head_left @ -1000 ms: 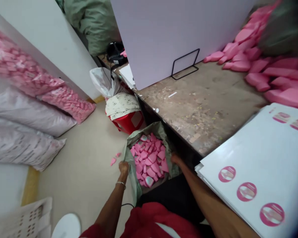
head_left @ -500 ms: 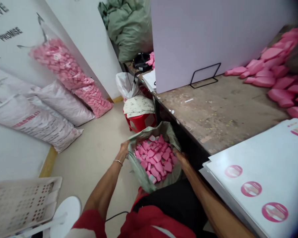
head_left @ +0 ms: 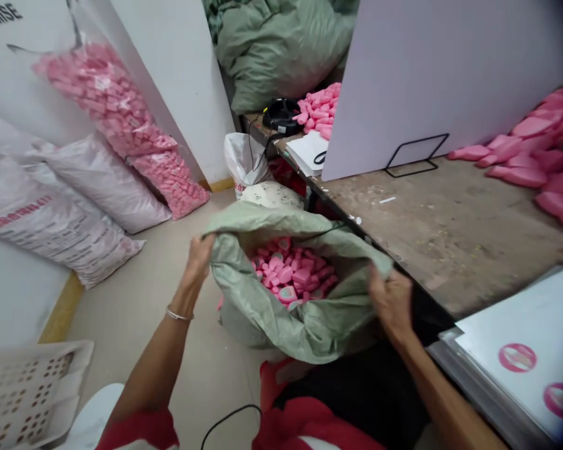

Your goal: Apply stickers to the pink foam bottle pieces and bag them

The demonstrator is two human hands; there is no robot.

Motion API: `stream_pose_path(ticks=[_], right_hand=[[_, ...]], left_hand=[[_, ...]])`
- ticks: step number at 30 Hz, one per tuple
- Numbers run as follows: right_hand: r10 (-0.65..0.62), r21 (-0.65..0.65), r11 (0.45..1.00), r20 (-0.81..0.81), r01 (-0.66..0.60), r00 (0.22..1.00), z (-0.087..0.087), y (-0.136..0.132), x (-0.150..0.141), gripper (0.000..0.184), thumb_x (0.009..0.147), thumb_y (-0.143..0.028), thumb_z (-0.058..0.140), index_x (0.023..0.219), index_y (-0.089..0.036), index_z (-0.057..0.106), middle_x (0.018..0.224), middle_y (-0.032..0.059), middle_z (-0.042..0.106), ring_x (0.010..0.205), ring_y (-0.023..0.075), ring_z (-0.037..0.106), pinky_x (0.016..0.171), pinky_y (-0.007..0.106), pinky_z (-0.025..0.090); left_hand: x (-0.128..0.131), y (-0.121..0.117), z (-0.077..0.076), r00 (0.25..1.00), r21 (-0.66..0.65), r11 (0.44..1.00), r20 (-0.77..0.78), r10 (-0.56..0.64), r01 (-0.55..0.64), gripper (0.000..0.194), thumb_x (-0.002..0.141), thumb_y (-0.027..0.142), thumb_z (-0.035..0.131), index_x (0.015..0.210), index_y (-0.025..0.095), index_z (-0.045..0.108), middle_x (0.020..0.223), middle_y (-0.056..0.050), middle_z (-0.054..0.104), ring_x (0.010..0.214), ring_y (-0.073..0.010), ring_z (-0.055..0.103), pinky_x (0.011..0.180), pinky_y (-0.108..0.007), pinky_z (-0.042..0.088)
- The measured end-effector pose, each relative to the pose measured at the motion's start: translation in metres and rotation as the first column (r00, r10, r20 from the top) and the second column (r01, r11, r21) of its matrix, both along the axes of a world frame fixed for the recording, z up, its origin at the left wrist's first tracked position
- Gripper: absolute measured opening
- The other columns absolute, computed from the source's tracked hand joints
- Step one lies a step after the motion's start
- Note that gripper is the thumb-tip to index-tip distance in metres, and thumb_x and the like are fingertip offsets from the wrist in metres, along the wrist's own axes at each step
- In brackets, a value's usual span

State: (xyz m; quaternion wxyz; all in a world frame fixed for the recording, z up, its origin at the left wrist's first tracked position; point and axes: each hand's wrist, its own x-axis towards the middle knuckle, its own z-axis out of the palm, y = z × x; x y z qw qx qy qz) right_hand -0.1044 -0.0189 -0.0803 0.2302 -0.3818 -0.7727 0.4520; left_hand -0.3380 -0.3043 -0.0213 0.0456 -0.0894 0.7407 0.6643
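Note:
A green woven sack [head_left: 244, 300] stands open in front of me, its wide mouth facing up. Inside lie many small pink pieces [head_left: 304, 269], some with grey faces. My left hand [head_left: 199, 259] is closed round the left side of the sack's rim. On the right side of the rim, my right hand [head_left: 391, 297] is closed as well, slightly blurred. The sack's rim is stretched between the two hands, and its lower part is partly hidden.
A worktable [head_left: 417, 219] at right bears a pile of pink pieces [head_left: 539, 156], a standing panel [head_left: 431, 75] and a stack of printed sheets [head_left: 478, 350]. White sacks [head_left: 60, 219] and a clear bag of pink pieces [head_left: 122, 112] lean at left. A plastic basket [head_left: 82, 381] stands lower left.
Both hands have moved apart and raised the sack's rim, so its mouth is wider and higher. The pink pieces now sit deeper inside. The view has shifted slightly.

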Motion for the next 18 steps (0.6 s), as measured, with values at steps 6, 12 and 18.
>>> stream_pose_path(ticks=[6,12,18], right_hand=[[0.23,-0.131,0.967,0.096,-0.217,0.968,-0.047,-0.049,-0.035,0.04,0.076,-0.049,0.045,0.047,-0.022,0.047,0.047,0.0024,0.046,0.048,0.015,0.043,0.045,0.029,0.037],[0.125,-0.049,0.991,0.049,-0.122,0.991,0.022,-0.03,-0.037,0.045,0.083,-0.055,0.038,0.065,-0.016,0.054,0.056,0.002,0.049,0.053,0.0142,0.043,0.05,0.028,0.037],[-0.046,0.169,0.985,0.095,0.03,0.994,-0.001,-0.023,-0.01,0.049,0.089,-0.053,0.035,0.058,-0.018,0.052,0.053,0.0025,0.049,0.054,0.0145,0.046,0.052,0.026,0.036]], left_hand=[[0.025,0.017,-0.065,0.98,-0.064,0.998,0.197,-0.002,0.014,0.036,0.089,0.035,0.056,0.119,0.015,0.055,0.119,-0.008,0.057,0.101,-0.0229,0.06,0.084,-0.042,0.052],[-0.02,0.006,-0.018,0.995,-0.045,0.999,0.1,0.016,-0.011,0.031,0.084,0.039,0.057,0.1,0.013,0.063,0.09,-0.003,0.064,0.074,-0.0146,0.061,0.064,-0.026,0.051],[0.009,-0.02,-0.04,0.998,-0.223,0.975,0.063,-0.006,0.02,0.04,0.08,0.05,0.046,0.096,0.017,0.062,0.078,0.0,0.066,0.07,-0.0144,0.061,0.063,-0.023,0.048]])
